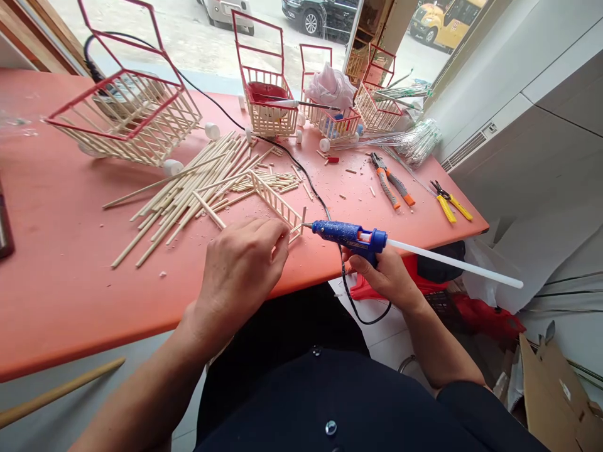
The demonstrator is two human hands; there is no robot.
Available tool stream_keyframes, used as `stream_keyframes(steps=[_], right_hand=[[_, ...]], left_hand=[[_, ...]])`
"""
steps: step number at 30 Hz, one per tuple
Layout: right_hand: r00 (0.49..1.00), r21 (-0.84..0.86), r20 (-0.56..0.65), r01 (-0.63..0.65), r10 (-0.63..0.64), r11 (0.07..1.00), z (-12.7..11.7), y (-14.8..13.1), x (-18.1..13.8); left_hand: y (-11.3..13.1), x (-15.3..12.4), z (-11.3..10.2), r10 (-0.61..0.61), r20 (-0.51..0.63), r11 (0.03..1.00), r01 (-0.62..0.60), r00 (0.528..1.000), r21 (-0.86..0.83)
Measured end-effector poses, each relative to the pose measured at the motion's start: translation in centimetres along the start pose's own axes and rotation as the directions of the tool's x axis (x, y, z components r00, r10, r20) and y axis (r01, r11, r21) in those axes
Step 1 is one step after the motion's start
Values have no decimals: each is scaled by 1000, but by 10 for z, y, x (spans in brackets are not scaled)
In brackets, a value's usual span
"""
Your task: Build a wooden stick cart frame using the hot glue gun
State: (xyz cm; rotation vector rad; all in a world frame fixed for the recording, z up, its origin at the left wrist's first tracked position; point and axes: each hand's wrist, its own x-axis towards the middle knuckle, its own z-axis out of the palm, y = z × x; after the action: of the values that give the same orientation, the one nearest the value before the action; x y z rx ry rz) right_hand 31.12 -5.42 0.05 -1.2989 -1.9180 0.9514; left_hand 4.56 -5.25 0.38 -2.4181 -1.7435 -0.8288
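Observation:
My right hand (384, 273) is wrapped round the handle of a blue glue gun (342, 233). A long white glue stick (456, 260) juts out of the gun's rear. The nozzle points left and meets the near end of a small frame of thin wooden sticks (276, 202), built like a ladder. Closed on this frame's near end is my left hand (247, 257), back up; its fingertips are mostly hidden. Just beyond that hand lie a pile of long wooden sticks (188, 188) and a heap of short cut sticks (271, 182).
Miniature stick carts with red rims stand at the back: a large cart (127, 119) at left, several smaller ones, including a cart (268, 116) holding a red container. Orange-handled pliers (391, 182) and yellow-handled cutters (451, 202) lie right. A black cord (301, 157) crosses the pink table (70, 282).

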Motion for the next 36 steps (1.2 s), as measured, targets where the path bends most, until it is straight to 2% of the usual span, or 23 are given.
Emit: stream_keyframes(steps=[8,12,15,18,25,36], right_hand=[[996,-150,-83,12,-25,989,2,-2,-1],[995,-158,-104,-12,-4,987,1,-3,-1],[996,-66,-92,-8,2,998,0,-3,-1],[996,67,-51,-68,72,995,0,0,-2],[988,352,68,-151,136,924,3,10,-1],[983,451,87,-182,160,874,6,13,-1]], left_hand=[[1,0,0,-18,4,999,19,1000,-37],[1,-1,-1,-26,12,998,27,1000,-60],[0,-1,-1,-22,-6,997,22,1000,-68],[-1,-3,1,-6,-33,997,3,999,-77],[-2,-4,0,28,-76,992,-37,997,-120],[-2,-4,0,32,-90,989,-44,995,-140]])
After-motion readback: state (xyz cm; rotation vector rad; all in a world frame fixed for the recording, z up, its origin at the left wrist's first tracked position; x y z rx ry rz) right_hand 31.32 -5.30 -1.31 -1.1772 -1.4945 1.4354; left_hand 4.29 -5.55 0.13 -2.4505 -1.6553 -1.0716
